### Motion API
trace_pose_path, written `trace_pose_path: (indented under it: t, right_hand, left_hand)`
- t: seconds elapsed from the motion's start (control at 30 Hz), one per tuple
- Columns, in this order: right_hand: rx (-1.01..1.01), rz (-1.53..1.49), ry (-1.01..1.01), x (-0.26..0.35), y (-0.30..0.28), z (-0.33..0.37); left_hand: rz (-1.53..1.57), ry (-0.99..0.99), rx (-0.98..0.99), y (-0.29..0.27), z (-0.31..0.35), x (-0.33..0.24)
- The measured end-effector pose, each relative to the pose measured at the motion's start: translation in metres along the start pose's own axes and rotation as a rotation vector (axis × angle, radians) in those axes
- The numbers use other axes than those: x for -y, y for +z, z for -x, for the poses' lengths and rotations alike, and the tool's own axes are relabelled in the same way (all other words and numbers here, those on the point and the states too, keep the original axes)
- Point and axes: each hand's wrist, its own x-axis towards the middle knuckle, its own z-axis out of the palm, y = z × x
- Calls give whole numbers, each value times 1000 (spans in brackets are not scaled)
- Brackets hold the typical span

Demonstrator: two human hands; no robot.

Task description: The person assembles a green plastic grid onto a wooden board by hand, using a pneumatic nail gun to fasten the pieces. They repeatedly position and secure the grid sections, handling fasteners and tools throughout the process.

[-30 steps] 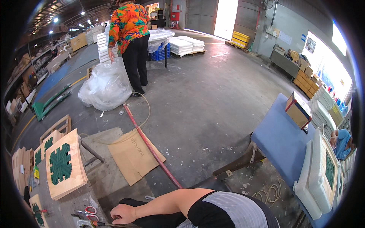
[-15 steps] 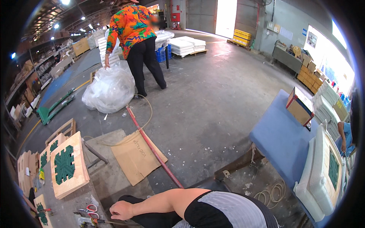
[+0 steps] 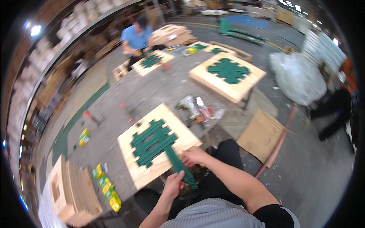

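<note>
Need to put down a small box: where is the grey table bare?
A broad free patch of the table lies between the near board and the co-worker's board. A narrow gap runs between the near board's left edge and the row of yellow-green packets. It is crowded off the near board's right edge, where scissors and a metal tool lie together.

Five pale boards with green webbing: one at lower centre (image 3: 146, 151), one upper left of centre (image 3: 151, 61), two at top centre (image 3: 218, 50), one atop a stack (image 3: 229, 71) right of centre. One desk (image 3: 99, 152). Three red-handled tools (image 3: 124, 105), one pair of scissors (image 3: 207, 112). Yellow packs: one top centre (image 3: 191, 50), one left (image 3: 84, 137), at least three lower left (image 3: 106, 184). One plastic bag (image 3: 298, 78) and one cardboard sheet (image 3: 261, 133), right.
</note>
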Motion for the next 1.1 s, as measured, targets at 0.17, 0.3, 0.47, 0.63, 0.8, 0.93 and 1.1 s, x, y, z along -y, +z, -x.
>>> trace_pose_path:
  t: [0.17, 0.3, 0.47, 0.63, 0.8, 0.93, 1.1]
  right_hand:
    - [214, -86, 158, 16, 27, -28]
    - [318, -350, 247, 22, 41, -38]
    - [253, -401, 300, 20, 54, -50]
    - [145, -290, 221, 7, 57, -55]
    - [15, -165, 158, 10, 58, -37]
    - [-22, -101, 63, 4, 63, -19]
    - [-91, -59, 18, -27, 59, -6]
  left_hand:
    - [82, 3, 17, 0, 18, 5]
    - [63, 23, 12, 12, 22, 10]
    - [24, 45, 5, 23, 20, 23]
    - [-914, 421, -277, -16, 10, -4]
    - [-1235, 822, -496, -26, 2, -43]
    - [-1516, 684, -368, -30, -22, -46]
    - [-1602, 724, -371, -30, -38, -43]
